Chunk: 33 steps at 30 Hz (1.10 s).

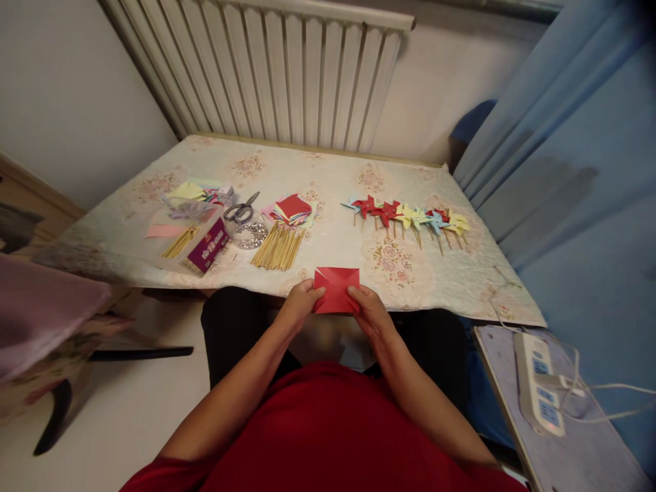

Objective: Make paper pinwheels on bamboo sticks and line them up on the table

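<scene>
I hold a folded red paper at the table's near edge, over my lap. My left hand pinches its left side and my right hand pinches its right side; both are closed on it. Just beyond lies a bundle of wooden sticks under a stack of coloured paper squares. A row of finished paper pinwheels in red, blue and yellow lies to the right on the table.
The table has a floral cloth. Scissors, a dish of pins, a purple box and more sticks sit at the left. A radiator stands behind, a power strip at lower right, blue curtain on the right.
</scene>
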Motion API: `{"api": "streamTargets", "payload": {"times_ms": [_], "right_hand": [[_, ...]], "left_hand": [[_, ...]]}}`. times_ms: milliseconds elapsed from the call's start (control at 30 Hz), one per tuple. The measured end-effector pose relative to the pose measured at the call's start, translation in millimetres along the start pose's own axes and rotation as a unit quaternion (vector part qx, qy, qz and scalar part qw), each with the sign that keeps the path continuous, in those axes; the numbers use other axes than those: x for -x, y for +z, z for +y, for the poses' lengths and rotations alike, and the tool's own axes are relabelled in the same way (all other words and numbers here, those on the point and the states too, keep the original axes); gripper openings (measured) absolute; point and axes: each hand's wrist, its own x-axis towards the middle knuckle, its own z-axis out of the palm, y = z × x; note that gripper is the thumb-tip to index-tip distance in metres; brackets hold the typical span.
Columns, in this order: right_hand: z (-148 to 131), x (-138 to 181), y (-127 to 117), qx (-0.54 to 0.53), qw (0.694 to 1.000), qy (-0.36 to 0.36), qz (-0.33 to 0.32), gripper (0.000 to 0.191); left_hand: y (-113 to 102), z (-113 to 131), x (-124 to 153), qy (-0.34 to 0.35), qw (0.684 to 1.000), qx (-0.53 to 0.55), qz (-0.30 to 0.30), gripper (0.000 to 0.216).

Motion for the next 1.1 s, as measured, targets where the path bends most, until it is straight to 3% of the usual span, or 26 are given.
{"api": "streamTargets", "payload": {"times_ms": [333, 567, 867, 967, 1100], "right_hand": [[0.9, -0.2, -3.2, -0.003, 1.0, 0.008, -0.008, 0.058], [1.1, -0.1, -1.9, -0.035, 0.998, 0.028, -0.034, 0.039], [4.0, -1.0, -0.3, -0.06, 0.996, 0.057, 0.014, 0.034], [5.5, -3.1, -2.3, -0.063, 0.996, 0.05, 0.036, 0.031], [5.8, -6.8, -6.4, -0.075, 0.994, 0.027, 0.077, 0.031]], "left_hand": [[-2.8, -6.6, -4.7, 0.002, 1.0, 0.018, 0.008, 0.025], [1.6, 2.4, 2.8, 0.016, 0.999, -0.036, 0.008, 0.018], [1.7, -2.3, 2.0, 0.028, 0.994, -0.102, -0.04, 0.022], [0.6, -3.4, 2.5, 0.036, 0.994, -0.085, -0.05, 0.023], [-4.5, -8.2, 4.4, 0.048, 0.997, -0.022, -0.057, 0.043]]}}
